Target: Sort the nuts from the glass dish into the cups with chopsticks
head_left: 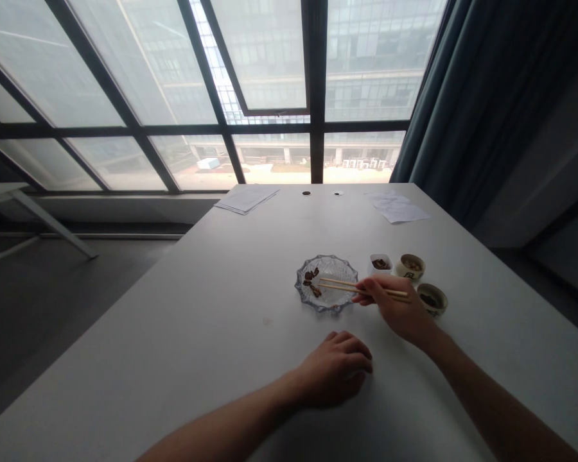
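Observation:
My right hand (395, 305) is closed around a pair of wooden chopsticks (337, 282). Their tips reach over a clear cut-glass plate (334, 310) with a scalloped rim. Several dark brown dried pieces (311, 276) lie on the plate's left side, close to the tips; I see nothing pinched between the tips. Below the plate, my left hand (340, 369) rests on the table with its fingers curled in, holding nothing visible. Beside my right hand stand a small white container (379, 271) and two ceramic cups, one behind (410, 276) and one to the right (434, 309), each with dark bits inside.
The white table (212, 301) runs toward a wall of windows. Papers lie at its far left (247, 199) and far right (399, 207). Two round cable holes (307, 193) sit near the far edge. A blue curtain (447, 109) hangs at the right.

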Action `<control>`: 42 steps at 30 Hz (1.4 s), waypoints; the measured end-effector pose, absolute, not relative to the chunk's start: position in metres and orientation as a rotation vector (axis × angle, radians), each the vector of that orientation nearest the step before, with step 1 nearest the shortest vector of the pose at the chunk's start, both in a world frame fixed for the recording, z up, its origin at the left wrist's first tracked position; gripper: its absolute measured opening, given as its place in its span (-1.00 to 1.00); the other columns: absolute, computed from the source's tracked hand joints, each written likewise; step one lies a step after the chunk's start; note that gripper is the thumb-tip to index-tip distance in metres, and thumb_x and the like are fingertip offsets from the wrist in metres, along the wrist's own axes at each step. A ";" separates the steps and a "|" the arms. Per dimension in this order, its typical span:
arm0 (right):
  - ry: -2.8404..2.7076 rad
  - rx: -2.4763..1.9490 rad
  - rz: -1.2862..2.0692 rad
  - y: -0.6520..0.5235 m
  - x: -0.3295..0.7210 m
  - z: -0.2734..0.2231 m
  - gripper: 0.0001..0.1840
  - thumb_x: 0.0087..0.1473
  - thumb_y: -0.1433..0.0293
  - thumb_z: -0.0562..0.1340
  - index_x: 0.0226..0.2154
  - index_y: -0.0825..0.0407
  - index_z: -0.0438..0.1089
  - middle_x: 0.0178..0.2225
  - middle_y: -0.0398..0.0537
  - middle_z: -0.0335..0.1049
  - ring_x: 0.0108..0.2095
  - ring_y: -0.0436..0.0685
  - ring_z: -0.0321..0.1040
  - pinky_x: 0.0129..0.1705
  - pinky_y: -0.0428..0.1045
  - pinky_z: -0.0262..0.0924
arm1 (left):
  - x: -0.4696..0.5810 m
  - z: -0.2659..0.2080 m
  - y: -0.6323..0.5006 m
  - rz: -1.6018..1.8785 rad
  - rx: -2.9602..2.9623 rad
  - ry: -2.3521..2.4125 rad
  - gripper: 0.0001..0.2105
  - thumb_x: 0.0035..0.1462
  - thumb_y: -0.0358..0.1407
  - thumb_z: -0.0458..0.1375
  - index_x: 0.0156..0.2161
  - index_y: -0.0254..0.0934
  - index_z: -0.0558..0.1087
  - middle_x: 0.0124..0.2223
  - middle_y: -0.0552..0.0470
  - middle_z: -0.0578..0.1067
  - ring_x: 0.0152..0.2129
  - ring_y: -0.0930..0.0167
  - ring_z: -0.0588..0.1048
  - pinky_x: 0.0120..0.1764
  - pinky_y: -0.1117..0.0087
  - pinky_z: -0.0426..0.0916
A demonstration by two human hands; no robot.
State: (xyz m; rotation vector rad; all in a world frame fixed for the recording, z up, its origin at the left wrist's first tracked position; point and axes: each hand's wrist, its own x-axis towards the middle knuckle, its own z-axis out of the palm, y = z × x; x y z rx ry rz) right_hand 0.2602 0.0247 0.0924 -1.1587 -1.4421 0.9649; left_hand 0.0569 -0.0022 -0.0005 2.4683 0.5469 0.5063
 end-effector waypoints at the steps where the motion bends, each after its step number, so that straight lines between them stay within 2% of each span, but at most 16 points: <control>1: -1.451 -1.159 0.972 0.027 0.256 0.085 -0.42 0.26 -0.12 0.29 -0.33 0.08 0.62 -0.37 0.11 0.67 -0.36 0.26 0.67 -0.26 0.08 0.60 | 0.057 -0.001 -0.002 0.504 2.471 0.549 -0.82 0.26 -0.38 0.27 -0.05 -0.12 0.54 0.08 0.07 0.60 0.04 0.27 0.50 0.15 0.25 0.26; 7: -1.485 -1.160 0.985 0.031 0.241 0.058 -0.45 0.29 -0.09 0.28 -0.38 0.05 0.59 -0.39 0.08 0.65 -0.39 0.23 0.64 -0.30 0.08 0.58 | 0.057 -0.002 -0.002 0.528 2.464 0.545 -0.83 0.26 -0.38 0.27 -0.06 -0.13 0.55 0.07 0.08 0.60 0.04 0.27 0.50 0.16 0.25 0.26; 17: -1.249 -1.182 0.943 0.033 0.236 0.047 -0.40 0.21 -0.16 0.31 -0.38 0.06 0.59 -0.35 0.17 0.67 -0.40 0.31 0.67 -0.34 0.11 0.62 | 0.057 -0.002 -0.001 0.532 2.467 0.539 -0.82 0.25 -0.38 0.27 -0.06 -0.13 0.54 0.07 0.09 0.60 0.04 0.28 0.50 0.15 0.26 0.26; 22: -1.209 -1.185 0.839 0.029 0.248 0.077 -0.39 0.17 -0.17 0.34 -0.39 0.07 0.61 -0.41 0.14 0.66 -0.42 0.29 0.68 -0.35 0.06 0.61 | 0.057 -0.003 -0.001 0.517 2.476 0.536 -0.82 0.26 -0.37 0.27 -0.05 -0.12 0.54 0.08 0.07 0.60 0.04 0.28 0.49 0.15 0.25 0.26; 27: -1.165 -1.316 0.571 0.026 0.288 0.120 -0.42 0.17 -0.14 0.36 -0.32 0.08 0.63 -0.40 0.12 0.67 -0.43 0.25 0.67 -0.39 0.01 0.59 | 0.057 -0.004 -0.002 0.515 2.461 0.546 -0.84 0.27 -0.37 0.26 -0.07 -0.11 0.54 0.08 0.09 0.60 0.03 0.28 0.50 0.15 0.25 0.26; 32: -1.205 -1.470 0.336 0.032 0.330 0.127 -0.44 0.24 -0.12 0.32 -0.36 0.06 0.61 -0.44 0.06 0.65 -0.46 0.21 0.65 -0.39 -0.02 0.56 | 0.057 -0.004 -0.002 0.504 2.459 0.553 -0.81 0.25 -0.39 0.27 -0.05 -0.10 0.53 0.09 0.10 0.60 0.05 0.29 0.49 0.16 0.26 0.25; 37: -1.247 -1.417 0.410 0.030 0.326 0.128 -0.45 0.22 -0.11 0.33 -0.35 0.05 0.61 -0.40 0.05 0.66 -0.43 0.21 0.66 -0.34 0.00 0.58 | 0.056 -0.003 -0.003 0.512 2.448 0.558 -0.83 0.27 -0.38 0.27 -0.06 -0.11 0.53 0.08 0.09 0.60 0.05 0.28 0.49 0.16 0.25 0.25; 42: -1.311 -1.311 0.773 0.019 0.295 0.131 -0.47 0.22 -0.09 0.35 -0.29 0.07 0.62 -0.38 0.07 0.67 -0.39 0.24 0.67 -0.34 0.02 0.59 | 0.056 -0.001 -0.002 0.512 2.454 0.545 -0.83 0.27 -0.39 0.27 -0.06 -0.12 0.54 0.08 0.08 0.60 0.04 0.30 0.49 0.17 0.27 0.26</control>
